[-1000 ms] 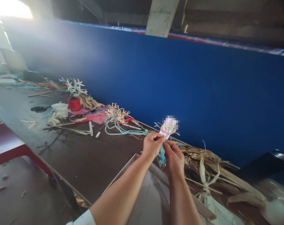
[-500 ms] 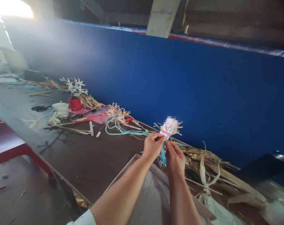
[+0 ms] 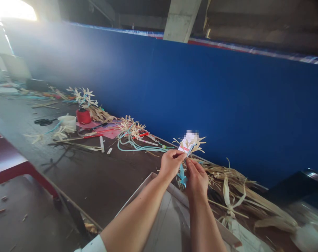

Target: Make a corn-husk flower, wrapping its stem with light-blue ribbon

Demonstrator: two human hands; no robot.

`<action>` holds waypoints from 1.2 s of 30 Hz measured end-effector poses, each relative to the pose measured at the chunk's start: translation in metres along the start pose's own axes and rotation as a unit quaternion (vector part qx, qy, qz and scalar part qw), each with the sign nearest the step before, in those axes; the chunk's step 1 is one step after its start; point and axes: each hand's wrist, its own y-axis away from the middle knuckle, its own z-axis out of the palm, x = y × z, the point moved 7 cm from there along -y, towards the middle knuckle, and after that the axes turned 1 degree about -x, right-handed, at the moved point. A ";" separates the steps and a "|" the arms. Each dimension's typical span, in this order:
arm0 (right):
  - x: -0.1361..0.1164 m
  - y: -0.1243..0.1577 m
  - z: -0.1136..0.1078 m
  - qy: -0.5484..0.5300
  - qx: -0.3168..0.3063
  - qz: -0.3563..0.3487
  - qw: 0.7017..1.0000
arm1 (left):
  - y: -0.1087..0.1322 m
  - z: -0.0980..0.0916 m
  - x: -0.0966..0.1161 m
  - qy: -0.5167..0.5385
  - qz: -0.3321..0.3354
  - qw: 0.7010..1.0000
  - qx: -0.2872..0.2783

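My left hand (image 3: 171, 163) and my right hand (image 3: 198, 176) are close together, both with thumb and fingers pinched at the stem of a dried-husk flower (image 3: 200, 144). Its pale, narrow petals spread out above my fingertips. Below them, between the hands, hangs a light-blue strip (image 3: 182, 175). Behind the petals stands a white card (image 3: 185, 144) with a red mark, its upper part blurred out. My fingers hide most of the stem. Under my forearms is an open pale box (image 3: 138, 192).
Dried husks (image 3: 243, 185) lie to the right along the blue partition (image 3: 227, 98). Leftward on the dark table are husk flowers (image 3: 132, 126), pale-blue cords (image 3: 132, 146), a red thread spool (image 3: 83, 116), a white cup (image 3: 67, 123) and black scissors (image 3: 45, 121). A red stool (image 3: 19, 166) stands at left.
The flower has shifted slightly to the right and tilted a little at my fingertips. Both hands keep their pinch in nearly the same place.
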 end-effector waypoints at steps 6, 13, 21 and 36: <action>0.000 0.000 -0.003 -0.032 0.008 0.004 0.999 | -0.001 0.006 -0.004 -0.003 -0.011 0.998 -0.057; 0.000 -0.003 -0.005 -0.062 0.007 -0.003 0.998 | 0.001 0.015 -0.010 -0.015 -0.020 0.993 -0.119; -0.002 -0.003 -0.002 -0.060 -0.010 -0.007 0.998 | 0.004 0.022 -0.008 0.046 -0.025 0.987 -0.153; -0.009 -0.003 -0.004 -0.046 0.002 -0.031 0.998 | 0.005 0.023 -0.007 0.053 0.000 0.984 -0.168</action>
